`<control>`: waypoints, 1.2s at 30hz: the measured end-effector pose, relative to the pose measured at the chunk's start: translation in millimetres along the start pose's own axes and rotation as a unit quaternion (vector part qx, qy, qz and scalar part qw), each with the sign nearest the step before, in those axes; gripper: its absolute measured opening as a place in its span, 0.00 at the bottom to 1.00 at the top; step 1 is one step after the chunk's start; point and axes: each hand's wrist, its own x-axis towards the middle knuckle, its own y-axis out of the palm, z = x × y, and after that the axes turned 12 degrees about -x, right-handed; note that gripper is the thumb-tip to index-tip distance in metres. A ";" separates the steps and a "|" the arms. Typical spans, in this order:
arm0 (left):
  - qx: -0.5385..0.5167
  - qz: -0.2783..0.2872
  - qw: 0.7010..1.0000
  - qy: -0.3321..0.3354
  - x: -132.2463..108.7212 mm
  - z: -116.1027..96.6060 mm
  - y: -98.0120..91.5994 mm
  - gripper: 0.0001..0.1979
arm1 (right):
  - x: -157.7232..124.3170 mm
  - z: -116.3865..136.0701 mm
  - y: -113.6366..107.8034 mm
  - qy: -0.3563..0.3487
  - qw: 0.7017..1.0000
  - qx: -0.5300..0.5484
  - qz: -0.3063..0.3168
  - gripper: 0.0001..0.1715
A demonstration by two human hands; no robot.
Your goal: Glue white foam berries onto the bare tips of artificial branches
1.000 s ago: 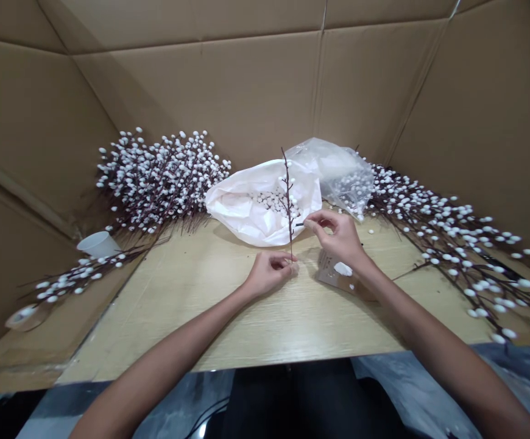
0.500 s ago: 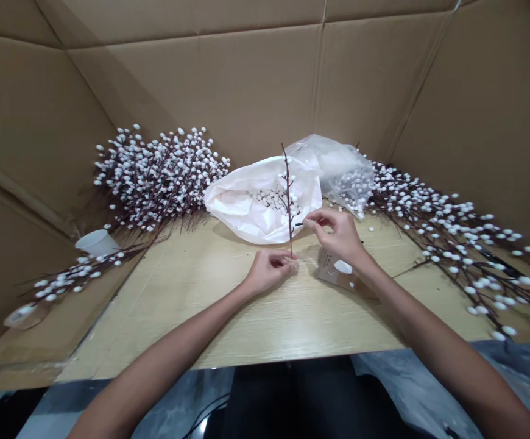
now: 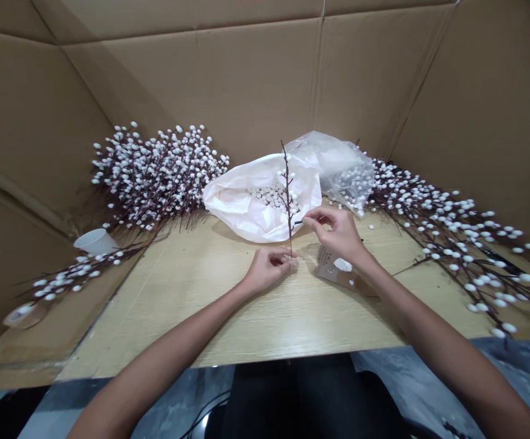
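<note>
Two pinches near white bag (image 3: 228, 207): left hand (image 3: 268, 269) holds brown twig (image 3: 288, 204) (upright), right hand (image 3: 337, 231) thin black stick (image 3: 298, 222).

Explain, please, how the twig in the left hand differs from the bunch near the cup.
The twig stands almost upright, pinched in the left hand; the bunch lies down near the cup. The twig is single, while the bunch gathers several. The twig shows far fewer white balls than the bunch. Both have dark brown branching.
</note>
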 end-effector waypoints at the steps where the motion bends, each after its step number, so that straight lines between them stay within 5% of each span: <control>1: 0.001 0.000 1.000 0.001 -0.1 0.2 -0.2 0.15 | 0.2 0.0 -0.3 0.002 1.000 0.006 -0.003 0.06; 28: 0.003 -0.004 1.000 0.003 -0.1 -1.8 -0.4 0.12 | 13.4 3.0 -18.8 0.117 0.946 0.276 -0.121 0.12; 36: -0.009 0.012 1.000 0.006 -1.7 -0.8 -0.7 0.13 | 16.7 -6.1 -17.0 0.140 0.945 0.258 -0.147 0.15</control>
